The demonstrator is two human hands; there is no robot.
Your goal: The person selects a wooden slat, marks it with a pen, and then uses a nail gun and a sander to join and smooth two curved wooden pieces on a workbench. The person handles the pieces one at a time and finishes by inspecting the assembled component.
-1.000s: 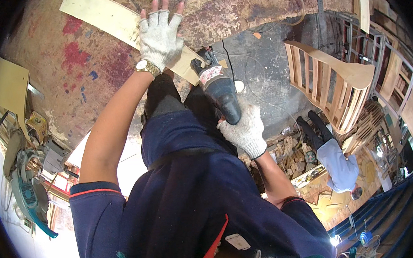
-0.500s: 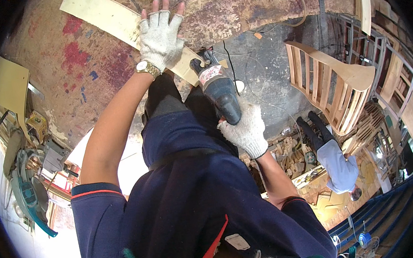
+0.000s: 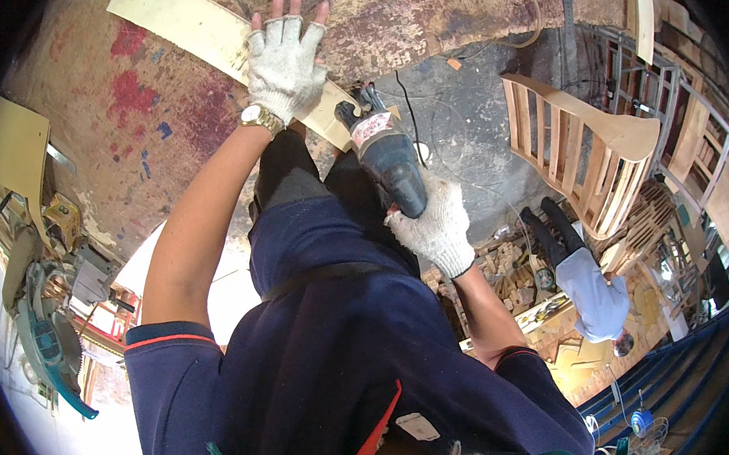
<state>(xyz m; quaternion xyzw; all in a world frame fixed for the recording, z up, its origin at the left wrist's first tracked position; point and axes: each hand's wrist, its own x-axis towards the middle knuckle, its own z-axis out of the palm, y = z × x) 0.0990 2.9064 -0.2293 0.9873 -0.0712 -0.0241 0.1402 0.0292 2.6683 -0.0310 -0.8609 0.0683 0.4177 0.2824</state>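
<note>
My left hand (image 3: 287, 68), in a fingerless pale knit glove, lies flat with fingers spread on a long pale wooden board (image 3: 181, 25). The board runs slantwise across a worn, paint-stained table (image 3: 178, 97), and its near end sticks out over the edge above my legs. In my right hand (image 3: 436, 228), gloved the same way, is the rear of a black power tool that looks like a jigsaw (image 3: 393, 170). Its front end sits against the board's near end, right of my left hand. The blade and the exact contact point are hidden.
A slatted curved wooden frame (image 3: 574, 141) stands on the grey floor at right. Behind it are metal racks (image 3: 668, 96) and a co-worker (image 3: 590, 292) in a light blue shirt. Wood offcuts (image 3: 504, 285) lie in a heap. A teal circular saw (image 3: 45, 343) is at far left.
</note>
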